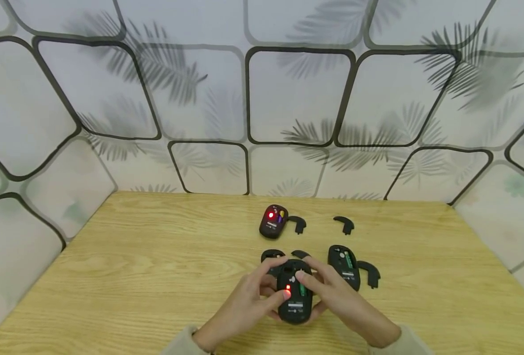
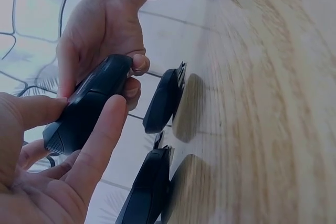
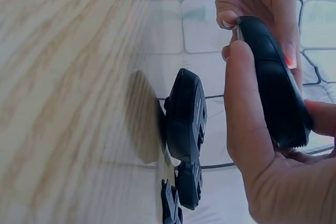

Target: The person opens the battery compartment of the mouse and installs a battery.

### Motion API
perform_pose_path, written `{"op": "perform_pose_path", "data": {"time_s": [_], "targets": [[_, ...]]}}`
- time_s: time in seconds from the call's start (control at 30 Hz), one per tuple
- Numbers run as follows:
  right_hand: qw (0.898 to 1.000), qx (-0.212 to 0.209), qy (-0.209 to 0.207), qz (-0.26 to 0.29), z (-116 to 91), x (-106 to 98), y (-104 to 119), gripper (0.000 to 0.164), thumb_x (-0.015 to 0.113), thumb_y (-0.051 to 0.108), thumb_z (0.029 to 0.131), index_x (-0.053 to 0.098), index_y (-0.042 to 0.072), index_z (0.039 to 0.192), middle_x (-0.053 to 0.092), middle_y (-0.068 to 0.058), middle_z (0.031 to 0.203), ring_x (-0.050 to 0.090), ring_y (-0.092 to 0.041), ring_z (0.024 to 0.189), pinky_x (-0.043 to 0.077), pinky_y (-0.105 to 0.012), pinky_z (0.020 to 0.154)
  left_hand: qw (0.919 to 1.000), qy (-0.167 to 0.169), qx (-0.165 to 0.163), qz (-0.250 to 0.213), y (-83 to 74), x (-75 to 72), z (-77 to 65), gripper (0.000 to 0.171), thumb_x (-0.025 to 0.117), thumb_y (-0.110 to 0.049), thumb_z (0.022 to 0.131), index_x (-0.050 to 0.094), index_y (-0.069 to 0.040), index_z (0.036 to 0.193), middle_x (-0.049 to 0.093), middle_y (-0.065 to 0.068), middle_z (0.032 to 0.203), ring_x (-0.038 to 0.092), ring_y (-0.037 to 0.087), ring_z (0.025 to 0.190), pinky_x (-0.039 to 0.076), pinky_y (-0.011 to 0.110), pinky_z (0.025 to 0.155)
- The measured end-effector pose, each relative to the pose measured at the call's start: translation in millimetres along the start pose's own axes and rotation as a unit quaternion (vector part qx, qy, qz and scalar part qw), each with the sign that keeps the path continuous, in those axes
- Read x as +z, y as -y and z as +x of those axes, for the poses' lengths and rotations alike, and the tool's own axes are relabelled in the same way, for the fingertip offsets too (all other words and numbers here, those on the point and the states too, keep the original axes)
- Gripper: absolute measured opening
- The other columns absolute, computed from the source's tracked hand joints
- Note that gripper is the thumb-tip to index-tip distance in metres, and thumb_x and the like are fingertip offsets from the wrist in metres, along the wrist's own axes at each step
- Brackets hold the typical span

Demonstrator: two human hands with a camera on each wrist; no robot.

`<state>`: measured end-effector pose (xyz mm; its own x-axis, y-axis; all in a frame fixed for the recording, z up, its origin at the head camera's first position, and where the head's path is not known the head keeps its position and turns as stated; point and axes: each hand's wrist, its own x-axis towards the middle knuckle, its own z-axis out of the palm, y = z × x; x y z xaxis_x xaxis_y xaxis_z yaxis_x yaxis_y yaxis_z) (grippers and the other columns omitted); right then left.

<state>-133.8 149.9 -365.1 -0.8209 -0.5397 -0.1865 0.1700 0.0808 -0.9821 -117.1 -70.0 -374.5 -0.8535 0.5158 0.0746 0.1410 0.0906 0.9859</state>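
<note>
Between my hands is a black computer mouse (image 1: 295, 313), underside up and raised over the table. Its battery slot is uncovered and shows a green battery (image 1: 303, 290); a red light glows on its underside. My left hand (image 1: 243, 299) grips the left side, thumb beside the red light. On the right side, my right hand (image 1: 342, 298) holds it with the thumb on the underside by the battery's upper end. The left wrist view shows the smooth outer shell of this mouse (image 2: 92, 106), with fingers around it; the right wrist view shows its side (image 3: 273, 85).
Behind the hands lies a partly hidden mouse (image 1: 273, 253) with a cover (image 1: 300, 254). Rightward is a mouse (image 1: 344, 268) with a green battery, beside a curved black cover (image 1: 371, 274). Farther back lie a red-lit mouse (image 1: 274, 223) and covers (image 1: 298, 224) (image 1: 346, 225).
</note>
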Motion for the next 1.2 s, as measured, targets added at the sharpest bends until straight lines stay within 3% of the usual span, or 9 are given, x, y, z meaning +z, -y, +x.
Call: {"op": "perform_pose_path", "data": {"time_s": [0.13, 0.4, 0.6, 0.93, 1.2], "targets": [[1.0, 0.003, -0.005, 0.003, 0, 1, 0, 0.057, 0.05, 0.026, 0.109, 0.033, -0.009, 0.15, 0.068, -0.018, 0.113, 0.07, -0.033, 0.1, 0.065, -0.044, 0.062, 0.9999, -0.001, -0.007, -0.007, 0.8, -0.6, 0.0, 0.058, 0.062, 0.003, 0.098, 0.042, -0.011, 0.151, 0.067, 0.009, 0.091, 0.07, 0.015, 0.079, 0.064, 0.035, 0.06], [1.0, 0.009, -0.007, -0.02, -2, -2, 9, 0.055, 0.047, 0.022, 0.108, 0.034, -0.011, 0.15, 0.06, -0.021, 0.126, 0.069, -0.036, 0.1, 0.064, -0.047, 0.061, 0.9994, -0.005, -0.02, -0.026, -3.8, -1.5, 4.7, 0.057, 0.062, -0.001, 0.1, 0.041, -0.01, 0.152, 0.066, 0.01, 0.09, 0.071, 0.021, 0.082, 0.065, 0.038, 0.062], [0.998, -0.009, -0.013, -0.054, -1, -10, 15, 0.052, 0.046, 0.017, 0.108, 0.034, -0.014, 0.148, 0.064, -0.021, 0.119, 0.07, -0.035, 0.098, 0.064, -0.045, 0.059, 0.9997, 0.002, -0.019, -0.019, -10.3, 1.1, 14.8, 0.056, 0.061, 0.0, 0.1, 0.042, -0.01, 0.151, 0.067, 0.009, 0.09, 0.072, 0.019, 0.08, 0.065, 0.04, 0.064], [0.992, -0.048, -0.02, -0.113, 11, -36, 28, 0.049, 0.045, 0.019, 0.109, 0.037, -0.015, 0.144, 0.067, -0.019, 0.106, 0.072, -0.03, 0.085, 0.064, -0.045, 0.055, 0.9997, -0.003, -0.007, -0.023, -15.7, 2.2, 45.7, 0.057, 0.058, -0.002, 0.102, 0.038, -0.012, 0.154, 0.066, 0.014, 0.092, 0.072, 0.034, 0.082, 0.065, 0.047, 0.065], [0.988, -0.018, -0.064, -0.14, 22, -56, 39, 0.046, 0.046, 0.018, 0.109, 0.041, -0.015, 0.141, 0.065, -0.025, 0.109, 0.072, -0.034, 0.087, 0.064, -0.046, 0.059, 0.9995, -0.017, -0.023, -0.016, -19.8, 5.1, 75.9, 0.058, 0.056, 0.0, 0.102, 0.037, -0.012, 0.155, 0.064, 0.018, 0.096, 0.071, 0.039, 0.077, 0.064, 0.049, 0.067]]}}
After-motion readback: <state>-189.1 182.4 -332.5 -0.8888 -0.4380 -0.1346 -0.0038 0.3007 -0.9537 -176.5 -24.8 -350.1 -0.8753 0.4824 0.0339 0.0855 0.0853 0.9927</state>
